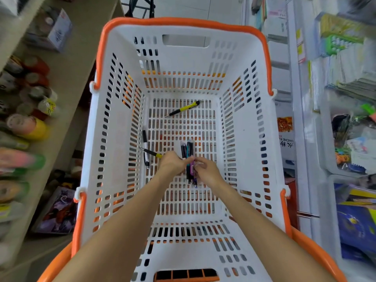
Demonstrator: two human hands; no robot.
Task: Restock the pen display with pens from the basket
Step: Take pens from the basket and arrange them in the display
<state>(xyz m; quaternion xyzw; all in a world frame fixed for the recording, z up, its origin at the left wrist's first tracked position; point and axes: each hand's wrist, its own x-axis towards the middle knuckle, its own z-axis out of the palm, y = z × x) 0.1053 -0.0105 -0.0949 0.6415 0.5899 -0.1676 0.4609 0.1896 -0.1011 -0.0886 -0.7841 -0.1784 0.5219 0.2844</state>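
Observation:
A white slotted basket (114,139) with an orange rim fills the view. Both arms reach down to its floor. My left hand (172,163) and my right hand (207,171) meet around a bundle of several dark, teal and purple pens (188,149), fingers closed on it from either side. A yellow and black pen (183,108) lies loose farther back. Another yellow and black pen (150,152) lies just left of my left hand, crossing a black and white pen (145,143). The pen display is not in view.
Shelves with rolls of tape (26,127) and a small box (59,31) run along the left. White racks with packaged stationery (345,47) and clear bins (350,143) stand close on the right. The floor shows beyond the basket's far end.

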